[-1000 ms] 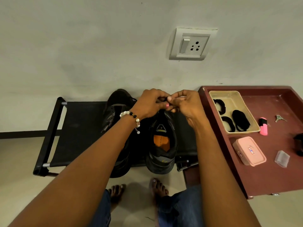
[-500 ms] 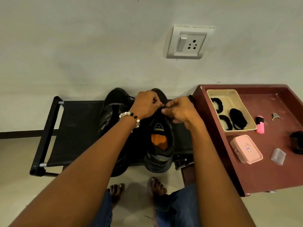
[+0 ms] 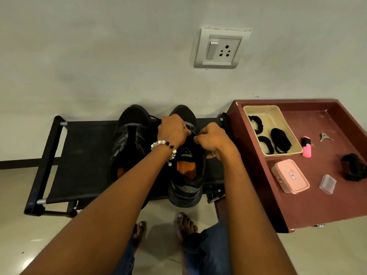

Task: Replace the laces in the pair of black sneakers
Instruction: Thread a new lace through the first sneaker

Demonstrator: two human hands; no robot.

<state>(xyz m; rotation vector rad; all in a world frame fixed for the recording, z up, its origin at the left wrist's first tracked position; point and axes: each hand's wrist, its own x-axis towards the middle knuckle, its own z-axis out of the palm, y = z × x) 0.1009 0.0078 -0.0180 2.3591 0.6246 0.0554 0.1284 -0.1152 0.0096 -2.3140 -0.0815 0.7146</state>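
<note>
Right sneaker (image 3: 186,175) stands beside its mate (image 3: 129,143) on the black rack (image 3: 83,155), toes toward the wall. Left hand (image 3: 172,130) and right hand (image 3: 213,138) curl over its eyelet rows, apparently pinching a black lace (image 3: 193,133), barely visible. Laces are light and limp; best gripped at the stiff tip. Spare laces (image 3: 281,142) lie in the tray (image 3: 278,116), right.

Two sneakers (image 3: 156,155) sitting side by side on rack (image 3: 85,155), toes toward wall. Table (image 3: 317,205) standing right of rack, carrying tray (image 3: 278,118) behind, box (image 3: 290,176) in front.
</note>
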